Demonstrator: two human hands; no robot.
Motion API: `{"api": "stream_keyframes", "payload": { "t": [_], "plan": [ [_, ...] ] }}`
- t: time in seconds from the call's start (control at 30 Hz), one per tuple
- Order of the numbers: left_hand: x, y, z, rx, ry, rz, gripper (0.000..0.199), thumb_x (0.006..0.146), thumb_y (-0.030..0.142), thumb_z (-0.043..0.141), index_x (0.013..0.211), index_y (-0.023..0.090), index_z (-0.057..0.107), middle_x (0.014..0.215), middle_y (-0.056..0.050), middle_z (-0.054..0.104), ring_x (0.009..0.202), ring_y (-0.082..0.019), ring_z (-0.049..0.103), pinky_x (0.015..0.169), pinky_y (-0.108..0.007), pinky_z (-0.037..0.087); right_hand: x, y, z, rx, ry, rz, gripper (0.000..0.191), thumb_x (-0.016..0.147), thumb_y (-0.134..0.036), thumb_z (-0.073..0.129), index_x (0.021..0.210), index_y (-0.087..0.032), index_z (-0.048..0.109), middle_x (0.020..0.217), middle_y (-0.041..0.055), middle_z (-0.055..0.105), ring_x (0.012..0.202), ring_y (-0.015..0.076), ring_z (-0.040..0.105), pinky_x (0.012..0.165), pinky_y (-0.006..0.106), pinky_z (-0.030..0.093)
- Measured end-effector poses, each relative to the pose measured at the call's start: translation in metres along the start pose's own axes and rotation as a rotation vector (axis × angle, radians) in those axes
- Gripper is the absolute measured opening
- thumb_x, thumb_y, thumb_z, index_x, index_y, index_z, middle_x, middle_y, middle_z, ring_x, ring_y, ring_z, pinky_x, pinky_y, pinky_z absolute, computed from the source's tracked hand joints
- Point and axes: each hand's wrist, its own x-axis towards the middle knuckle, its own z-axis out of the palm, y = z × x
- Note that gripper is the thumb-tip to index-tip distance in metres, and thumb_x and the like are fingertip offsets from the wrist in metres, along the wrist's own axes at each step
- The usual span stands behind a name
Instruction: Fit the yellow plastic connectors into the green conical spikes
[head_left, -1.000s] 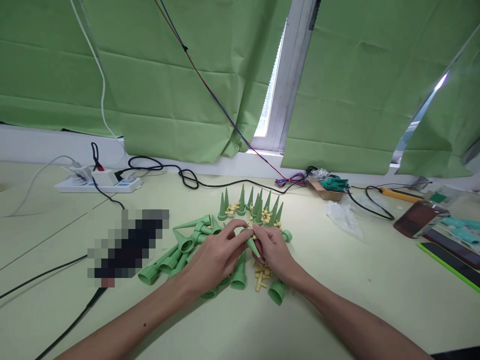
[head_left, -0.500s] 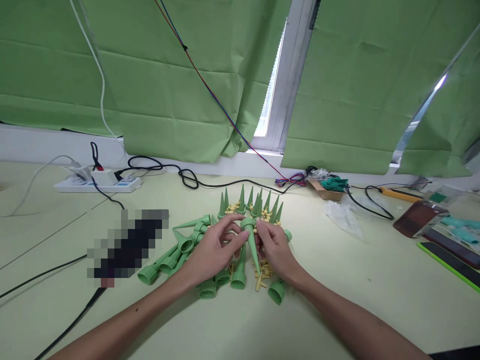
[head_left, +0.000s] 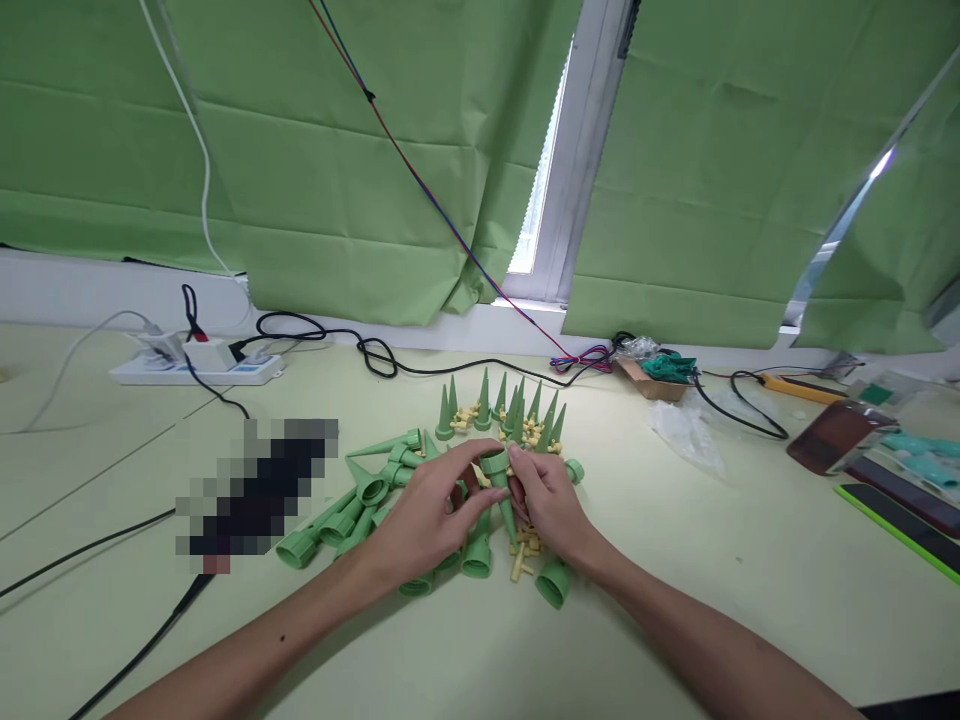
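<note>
Between finger and thumb, my left hand [head_left: 427,500] grips a green plastic watering spike [head_left: 496,485], its wide collar up and its point slanting down. My right hand [head_left: 551,500] is closed in a pinch against the spike's side, just below the collar; whatever its fingertips hold is hidden. Small yellow plastic valves [head_left: 519,562] lie beneath the hands. To the left is a loose pile of green spikes [head_left: 341,525]. Behind the hands, several spikes [head_left: 484,400] stand points up among more yellow valves. A green spike's open end [head_left: 553,583] faces me below my right wrist.
A white power strip [head_left: 195,370] with plugs and black cables lies back left. A blurred-out dark object [head_left: 259,490] is nearer. Right are a small cardboard box [head_left: 651,382], clear plastic bag [head_left: 686,435], reddish-brown container [head_left: 832,440] and a green-edged phone [head_left: 900,525].
The spike has turned in my left hand, its collar opening tipping more into view. My left fingers have shifted around it, while my right hand stays beside it.
</note>
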Motion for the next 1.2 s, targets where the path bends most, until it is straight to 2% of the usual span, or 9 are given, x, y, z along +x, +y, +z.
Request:
{"api": "stream_keyframes", "payload": {
  "t": [0.27, 0.33, 0.4, 0.5, 0.67, 0.77, 0.83, 0.97, 1.2],
  "plan": [
    [-0.005, -0.01, 0.002, 0.278, 0.016, 0.25, 0.038, 0.096, 0.016, 0.044, 0.131, 0.029, 0.038, 0.101, -0.002, 0.06, 0.067, -0.011, 0.055, 0.065, -0.024, 0.045, 0.0, 0.005, 0.0, -0.006, -0.017, 0.017, 0.058, 0.096, -0.051, 0.043, 0.048, -0.021, 0.031, 0.037, -0.0059, 0.031, 0.036, 0.008, 0.028, 0.04, 0.024, 0.023],
    [-0.006, -0.011, 0.002, 0.295, 0.021, 0.274, 0.038, 0.095, 0.014, 0.043, 0.13, 0.029, 0.037, 0.099, -0.002, 0.06, 0.066, -0.011, 0.055, 0.063, -0.024, 0.044, 0.0, 0.004, 0.001, 0.0, -0.019, 0.014, 0.057, 0.096, -0.051, 0.043, 0.048, -0.021, 0.031, 0.037, -0.0061, 0.031, 0.036, 0.0076, 0.027, 0.04, 0.024, 0.022],
    [-0.006, -0.01, 0.002, 0.26, 0.04, 0.228, 0.037, 0.095, 0.016, 0.045, 0.129, 0.029, 0.038, 0.089, 0.0, 0.059, 0.063, -0.011, 0.054, 0.061, -0.024, 0.044, 0.0, 0.003, 0.001, 0.006, -0.019, 0.014, 0.057, 0.096, -0.05, 0.043, 0.048, -0.021, 0.031, 0.038, -0.0061, 0.031, 0.036, 0.0074, 0.028, 0.039, 0.024, 0.023],
    [-0.005, -0.004, 0.002, 0.111, 0.038, 0.064, 0.04, 0.092, 0.028, 0.053, 0.129, 0.027, 0.039, 0.079, 0.003, 0.054, 0.059, -0.011, 0.053, 0.054, -0.022, 0.044, 0.0, 0.001, 0.0, 0.01, -0.012, 0.007, 0.056, 0.096, -0.05, 0.044, 0.049, -0.021, 0.033, 0.039, -0.0058, 0.034, 0.037, 0.0073, 0.03, 0.039, 0.023, 0.024],
    [-0.002, 0.005, 0.001, -0.155, 0.048, -0.13, 0.045, 0.086, 0.044, 0.062, 0.123, 0.027, 0.042, 0.103, -0.004, 0.055, 0.068, -0.011, 0.058, 0.052, -0.021, 0.047, 0.0, -0.002, -0.001, -0.007, 0.03, -0.025, 0.053, 0.097, -0.049, 0.043, 0.053, -0.02, 0.037, 0.044, -0.0057, 0.036, 0.039, 0.0074, 0.034, 0.041, 0.022, 0.028],
    [0.001, 0.003, 0.001, -0.353, 0.006, -0.218, 0.033, 0.092, 0.052, 0.048, 0.105, 0.022, 0.049, 0.082, 0.0, 0.056, 0.059, -0.011, 0.055, 0.048, -0.02, 0.045, -0.001, -0.002, -0.002, -0.017, 0.018, -0.072, 0.05, 0.098, -0.048, 0.042, 0.057, -0.02, 0.036, 0.048, -0.0057, 0.036, 0.041, 0.0078, 0.035, 0.042, 0.022, 0.029],
    [0.003, 0.0, 0.001, -0.476, -0.078, -0.291, 0.04, 0.095, 0.056, 0.037, 0.088, 0.019, 0.051, 0.067, 0.001, 0.054, 0.049, -0.01, 0.051, 0.043, -0.02, 0.042, -0.002, 0.0, -0.003, -0.03, -0.005, -0.105, 0.047, 0.099, -0.047, 0.041, 0.06, -0.02, 0.036, 0.05, -0.0058, 0.036, 0.043, 0.008, 0.036, 0.043, 0.022, 0.03],
    [0.004, -0.003, 0.002, -0.668, -0.215, -0.399, 0.044, 0.095, 0.056, 0.039, 0.081, 0.017, 0.052, 0.057, -0.001, 0.057, 0.041, -0.01, 0.049, 0.038, -0.02, 0.038, -0.004, 0.006, -0.003, -0.098, -0.062, -0.157, 0.042, 0.101, -0.043, 0.038, 0.065, -0.02, 0.038, 0.053, -0.0058, 0.037, 0.045, 0.0084, 0.037, 0.045, 0.023, 0.03],
    [0.003, 0.0, 0.003, -0.909, -0.225, -0.403, 0.03, 0.093, 0.044, 0.053, 0.08, 0.017, 0.054, 0.056, 0.003, 0.049, 0.042, -0.008, 0.045, 0.037, -0.017, 0.035, -0.005, 0.008, -0.003, -0.11, -0.083, -0.191, 0.041, 0.102, -0.041, 0.036, 0.066, -0.021, 0.037, 0.053, -0.0062, 0.036, 0.045, 0.0084, 0.035, 0.045, 0.023, 0.029]
  ]
}}
